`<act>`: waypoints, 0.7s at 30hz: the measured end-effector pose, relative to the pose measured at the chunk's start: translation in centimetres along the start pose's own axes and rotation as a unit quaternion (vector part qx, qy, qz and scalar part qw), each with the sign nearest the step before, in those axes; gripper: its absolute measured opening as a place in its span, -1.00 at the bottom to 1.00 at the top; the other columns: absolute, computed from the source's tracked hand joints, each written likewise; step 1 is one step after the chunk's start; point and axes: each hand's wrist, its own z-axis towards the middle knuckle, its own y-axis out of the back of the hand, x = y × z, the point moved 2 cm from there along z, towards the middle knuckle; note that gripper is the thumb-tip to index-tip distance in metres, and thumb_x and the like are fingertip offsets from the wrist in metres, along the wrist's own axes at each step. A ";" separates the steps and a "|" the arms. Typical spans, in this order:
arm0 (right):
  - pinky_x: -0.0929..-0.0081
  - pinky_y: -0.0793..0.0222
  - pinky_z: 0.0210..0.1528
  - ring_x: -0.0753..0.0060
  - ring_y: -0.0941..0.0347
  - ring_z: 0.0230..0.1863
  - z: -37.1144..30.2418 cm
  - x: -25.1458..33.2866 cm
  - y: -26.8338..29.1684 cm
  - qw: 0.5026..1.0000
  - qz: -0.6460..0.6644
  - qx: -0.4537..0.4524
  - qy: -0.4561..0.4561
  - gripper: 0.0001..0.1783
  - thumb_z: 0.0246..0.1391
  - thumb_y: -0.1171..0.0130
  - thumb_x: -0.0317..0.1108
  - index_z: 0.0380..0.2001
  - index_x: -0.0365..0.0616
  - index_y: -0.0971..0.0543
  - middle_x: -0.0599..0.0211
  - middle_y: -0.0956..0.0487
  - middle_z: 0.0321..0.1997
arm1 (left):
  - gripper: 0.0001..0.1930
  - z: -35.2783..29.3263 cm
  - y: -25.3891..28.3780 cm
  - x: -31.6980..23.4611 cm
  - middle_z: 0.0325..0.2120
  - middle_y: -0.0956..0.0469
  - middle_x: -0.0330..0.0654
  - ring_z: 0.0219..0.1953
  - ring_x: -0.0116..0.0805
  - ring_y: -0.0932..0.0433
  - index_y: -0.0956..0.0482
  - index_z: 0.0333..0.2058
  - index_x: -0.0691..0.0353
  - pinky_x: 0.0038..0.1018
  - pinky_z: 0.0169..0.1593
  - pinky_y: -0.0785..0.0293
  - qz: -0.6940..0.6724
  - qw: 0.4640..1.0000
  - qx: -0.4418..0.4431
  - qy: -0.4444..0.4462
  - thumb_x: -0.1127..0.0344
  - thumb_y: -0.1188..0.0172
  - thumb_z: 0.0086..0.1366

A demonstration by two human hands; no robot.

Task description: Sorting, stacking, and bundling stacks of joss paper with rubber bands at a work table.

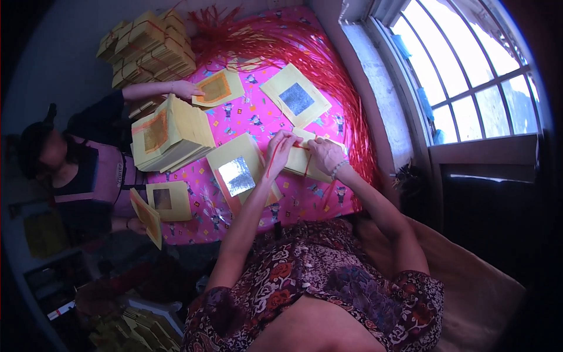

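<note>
Between my hands lies a bundle of yellow paper sheets (309, 166) on the pink table cover. A red plastic string (301, 146) crosses its top. My left hand (280, 150) pinches the string at the bundle's left edge, and a loose end hangs down past my wrist. With fingers bent, my right hand (326, 156) presses on top of the bundle and grips the string there; its fingertips are partly hidden. Left of my left hand rests a yellow stack with a silver foil square (236, 175). Beyond my hands is another stack with a darker silver square (297, 98).
A long heap of red strings (359, 126) runs along the far and right table edges. Tied yellow bundles (146, 47) are piled far left. At left a co-worker (88, 170) handles yellow sheets beside a tall paper stack (176, 135). A barred window (469, 76) stands right.
</note>
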 end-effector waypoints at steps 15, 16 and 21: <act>0.30 -0.41 0.00 0.15 -0.32 0.10 1.1 1.1 3.3 0.959 -0.036 -0.175 0.218 -0.81 -0.05 -0.11 -0.29 -0.31 -0.03 -0.45 0.26 -0.39 0.05 | -0.82 2.3 -0.2 -2.1 -0.50 -0.61 0.02 -0.43 -0.19 -0.63 -0.63 -0.32 0.27 -0.34 -0.31 -0.48 0.395 0.897 0.195 -0.022 0.37 -0.20 0.08; 0.30 -0.41 0.00 0.15 -0.32 0.10 1.4 0.9 3.3 0.959 -0.035 -0.175 0.219 -0.81 -0.05 -0.11 -0.29 -0.31 -0.03 -0.45 0.26 -0.39 0.05 | -0.82 2.3 -0.2 -2.2 -0.50 -0.61 0.02 -0.43 -0.19 -0.63 -0.63 -0.32 0.27 -0.34 -0.31 -0.48 0.396 0.897 0.195 -0.022 0.37 -0.20 0.08; 0.29 -0.42 -0.09 0.17 -0.38 -0.02 2.8 0.3 2.5 0.971 -0.005 -0.139 0.195 -0.75 -0.17 -0.20 -0.31 -0.35 -0.06 -0.45 0.25 -0.47 -0.11 | -0.75 2.1 1.1 -0.2 -0.56 -0.58 -0.04 -0.47 -0.12 -0.59 -0.63 -0.36 0.20 -0.30 -0.36 -0.42 0.356 0.911 0.209 0.019 0.16 -0.20 0.09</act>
